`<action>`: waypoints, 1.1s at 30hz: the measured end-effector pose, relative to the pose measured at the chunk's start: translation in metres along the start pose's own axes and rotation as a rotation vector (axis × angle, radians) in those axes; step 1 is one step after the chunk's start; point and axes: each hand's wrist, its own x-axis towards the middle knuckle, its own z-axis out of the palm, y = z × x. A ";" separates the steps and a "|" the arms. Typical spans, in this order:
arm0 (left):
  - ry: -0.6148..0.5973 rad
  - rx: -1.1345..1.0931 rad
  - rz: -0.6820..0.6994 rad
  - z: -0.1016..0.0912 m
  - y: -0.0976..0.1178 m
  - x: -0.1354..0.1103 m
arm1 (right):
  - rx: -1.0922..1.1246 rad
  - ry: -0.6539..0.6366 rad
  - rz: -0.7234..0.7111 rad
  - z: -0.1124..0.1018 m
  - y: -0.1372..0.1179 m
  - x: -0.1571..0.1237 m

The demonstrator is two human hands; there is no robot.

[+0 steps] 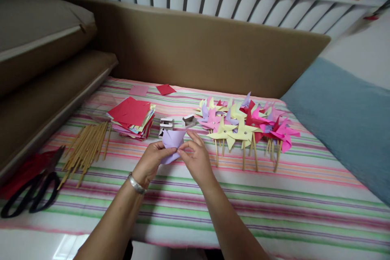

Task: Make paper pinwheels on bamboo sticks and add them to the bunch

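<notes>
A purple paper pinwheel (pixel 173 138), its corners curled in toward the middle, is up between my two hands. My left hand (pixel 155 158) grips its left side, thumb pressed over the folded paper. With thumb and forefinger my right hand (pixel 195 155) pinches at the pinwheel's centre; whether a pin is there is too small to tell. Just behind the paper are a small white open box (pixel 166 122) and another small box with dark contents (pixel 189 120). To the right lies a pile of finished pinwheels (pixel 243 124) on sticks, in yellow, pink, red and purple.
Left of my hands sit a stack of coloured paper squares (pixel 129 113), a bundle of wooden sticks (pixel 87 146) and black-handled scissors (pixel 39 187). Loose pink (pixel 139 90) and red paper (pixel 166 89) lie farther back. A brown board (pixel 195 48) stands behind the striped cloth (pixel 189 215).
</notes>
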 end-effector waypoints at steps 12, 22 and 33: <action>0.000 0.057 -0.021 -0.004 -0.001 0.003 | -0.010 0.041 0.019 0.001 0.002 -0.001; -0.055 0.001 -0.059 -0.003 0.002 0.001 | 0.023 0.041 0.009 0.000 0.000 -0.002; -0.034 0.034 -0.071 -0.005 0.004 0.001 | 0.141 -0.026 0.097 -0.004 0.000 -0.001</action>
